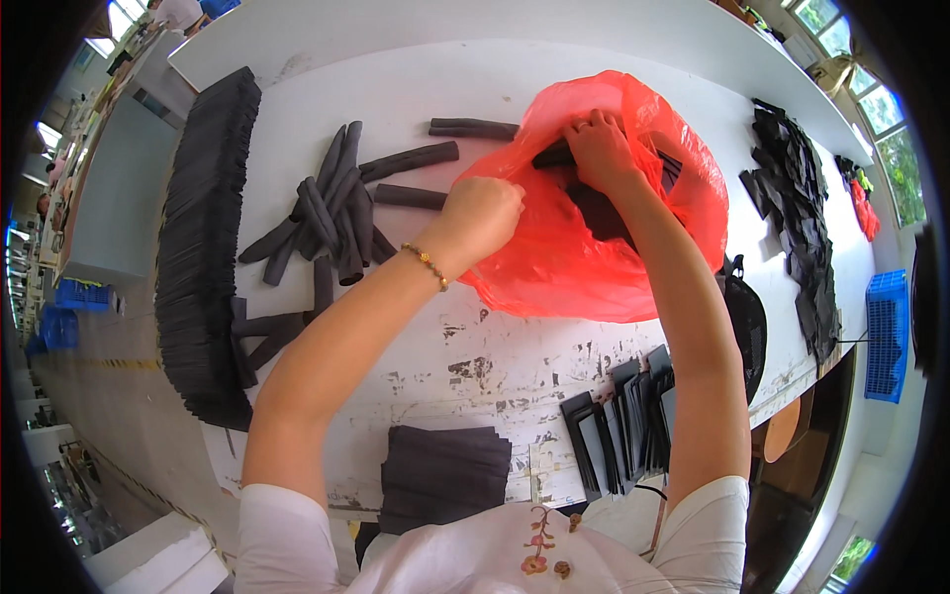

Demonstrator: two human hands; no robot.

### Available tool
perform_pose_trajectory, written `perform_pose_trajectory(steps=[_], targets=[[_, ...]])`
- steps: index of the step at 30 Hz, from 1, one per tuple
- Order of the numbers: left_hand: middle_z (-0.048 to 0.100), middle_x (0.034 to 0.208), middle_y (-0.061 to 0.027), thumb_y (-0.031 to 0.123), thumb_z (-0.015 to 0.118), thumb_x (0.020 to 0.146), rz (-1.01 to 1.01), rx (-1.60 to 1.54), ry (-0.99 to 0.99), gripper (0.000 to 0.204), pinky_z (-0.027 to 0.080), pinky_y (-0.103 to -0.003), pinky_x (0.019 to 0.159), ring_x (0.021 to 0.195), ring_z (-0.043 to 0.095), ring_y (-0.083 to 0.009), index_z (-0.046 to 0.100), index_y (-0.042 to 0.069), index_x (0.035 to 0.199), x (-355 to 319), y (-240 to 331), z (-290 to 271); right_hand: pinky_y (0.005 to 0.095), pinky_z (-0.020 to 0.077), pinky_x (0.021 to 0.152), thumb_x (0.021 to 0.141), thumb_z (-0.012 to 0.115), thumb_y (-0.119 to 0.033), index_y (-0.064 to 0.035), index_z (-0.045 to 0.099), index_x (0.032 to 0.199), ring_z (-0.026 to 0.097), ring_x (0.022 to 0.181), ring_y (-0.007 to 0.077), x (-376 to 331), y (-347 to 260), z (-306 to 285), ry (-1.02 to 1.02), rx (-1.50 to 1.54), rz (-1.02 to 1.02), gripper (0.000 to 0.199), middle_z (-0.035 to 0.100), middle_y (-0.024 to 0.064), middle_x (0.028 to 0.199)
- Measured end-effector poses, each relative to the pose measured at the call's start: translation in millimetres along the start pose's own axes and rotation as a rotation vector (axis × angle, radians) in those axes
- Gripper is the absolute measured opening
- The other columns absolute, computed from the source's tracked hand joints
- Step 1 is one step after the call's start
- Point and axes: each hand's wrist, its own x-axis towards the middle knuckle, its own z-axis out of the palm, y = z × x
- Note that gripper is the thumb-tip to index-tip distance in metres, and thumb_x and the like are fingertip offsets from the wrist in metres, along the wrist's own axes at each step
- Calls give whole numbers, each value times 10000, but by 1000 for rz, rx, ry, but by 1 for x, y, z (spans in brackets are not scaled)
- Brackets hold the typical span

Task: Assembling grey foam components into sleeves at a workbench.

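Head view: near the table's [445, 396] far edge, our left hand [485, 213] pinched the red bag [554, 287], our right hand's [602, 148] grip inside unclear, some dark pieces [596, 210] bagged, loose rolls [341, 213] remaining toward the left edge

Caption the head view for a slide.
Left hand holds a red bag, right hand at its opening, dark rolls alongside.

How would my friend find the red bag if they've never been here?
Start at the big white table and look toward its far side, right of the middle. A crinkly red plastic bag lies there, the right hand at its opening and the left hand at its left edge. Its red colour stands apart from the dark rolls on its left and dark strips on its right.
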Motion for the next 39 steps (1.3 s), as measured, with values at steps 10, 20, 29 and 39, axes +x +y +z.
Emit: perform_pose_trajectory(steps=[10,20,29,39], targets=[[670,898,-182,225,621,849,-93,62,45,258,523,-465,725,809,651,-366,637,-8,959,0,-8,1,418,504,828,846,531,-52,-91,524,1229,651,920,318,-24,23,-51,13,109,39,386,647,135,1065],[631,1102,-218,234,605,869,56,-199,115,382,494,-428,883,1028,607,-358,590,9,1177,-5,2,7,394,514,656,845,677,-167,-78,582,1159,641,734,374,-139,-9,-192,518,760,165,340,649,192,788],[679,1055,-163,180,624,887,2,-551,137,287,519,-320,798,903,667,-282,641,48,1142,-91,40,-50,448,497,644,831,633,-124,-57,589,1142,639,727,397,-270,-98,-245,226,462,776,322,646,223,765],[682,1030,-130,123,649,863,-22,-611,123,263,539,-316,710,847,677,-223,640,26,1107,-210,26,-21,448,392,964,797,574,-75,-119,458,1351,446,1253,317,-340,-270,-137,-198,126,739,568,445,79,1415]])
